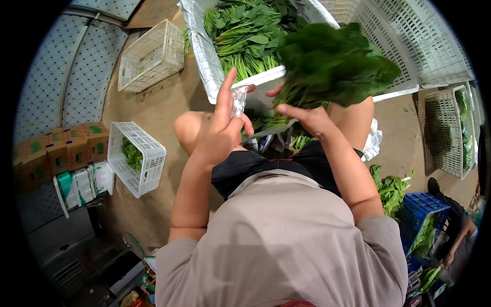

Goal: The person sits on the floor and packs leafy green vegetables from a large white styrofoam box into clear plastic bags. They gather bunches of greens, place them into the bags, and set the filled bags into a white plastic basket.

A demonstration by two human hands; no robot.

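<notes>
A large bunch of leafy greens (330,65), slightly blurred, rests in my right hand (307,117), which grips it by the stems. Crumpled clear plastic (238,101) is in my left hand (220,128), whose index finger points up and away. Just beyond both hands stands a white crate lined with silvery film (201,57), filled with bunches of greens (249,34). More stems and leaves lie between my knees, partly hidden by my hands and the bunch.
White plastic crates stand at the left (153,153), upper left (168,46) and right (445,126). Cartons (73,144) are stacked far left. Loose leafy greens (389,192) lie near a blue crate (418,203) at lower right, where another person's arm (458,238) shows.
</notes>
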